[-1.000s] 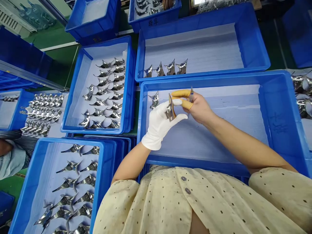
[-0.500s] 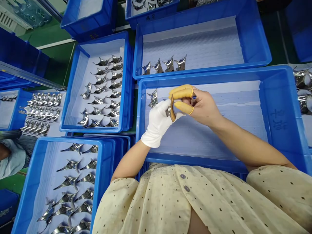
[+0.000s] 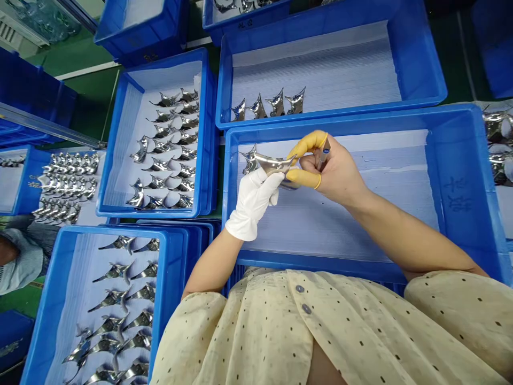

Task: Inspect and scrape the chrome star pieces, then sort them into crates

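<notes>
My left hand (image 3: 251, 206), in a white glove, is closed on a shiny curved metal part (image 3: 272, 163) with pointed corners. The part is held above the near blue tray (image 3: 467, 155). My right hand (image 3: 340, 168) wears yellow finger cots on thumb and forefinger, whose tips touch the part's right end. A pen (image 3: 325, 153) is tucked between the fingers of that hand. Just behind the held part, another pointed metal piece (image 3: 249, 160) stands on the tray's white liner, partly covered from view.
A second blue tray (image 3: 420, 59) behind holds several metal parts along its front edge. Blue trays with rows of parts stand at left (image 3: 105, 184) and lower left (image 3: 40, 326). More parts lie at the far right (image 3: 499, 128). Part of another person (image 3: 20, 262) shows at the left edge.
The held metal part has turned from edge-on to show its broad, smooth side. My left hand has shifted slightly left, and my right hand slightly right with the pen.
</notes>
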